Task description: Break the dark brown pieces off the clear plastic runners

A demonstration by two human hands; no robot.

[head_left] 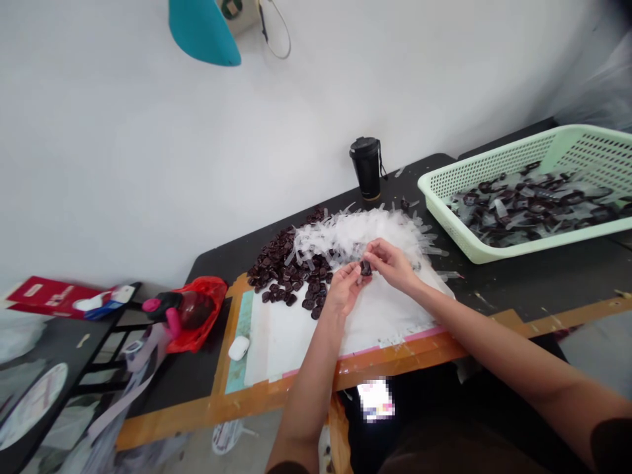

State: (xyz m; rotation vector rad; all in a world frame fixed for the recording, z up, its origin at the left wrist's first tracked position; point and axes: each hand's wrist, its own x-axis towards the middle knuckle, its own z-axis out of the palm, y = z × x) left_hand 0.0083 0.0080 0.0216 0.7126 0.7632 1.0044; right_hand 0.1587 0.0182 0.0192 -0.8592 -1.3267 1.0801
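A small dark brown, roughly square piece [365, 268] is held up between my two hands over the white work sheet [291, 339]. My left hand [345, 288] is closed, its thumb and fingers pinching the piece from the left. From the right, my right hand [391, 264] is closed too, with its fingertips on the piece's upper edge. Just behind the hands spreads a heap of clear plastic strips [360, 230]. A pile of similar dark brown pieces [281, 260] lies to the left of the strips. What the pieces are I cannot make out.
On the right stands a light green basket [454, 234] holding many dark pieces with clear plastic. A black lidded cup [366, 168] stands at the back. To the left are a white case [239, 348], a red bag [210, 296] with a bottle [170, 309], and brown tape [217, 409] along the table edge.
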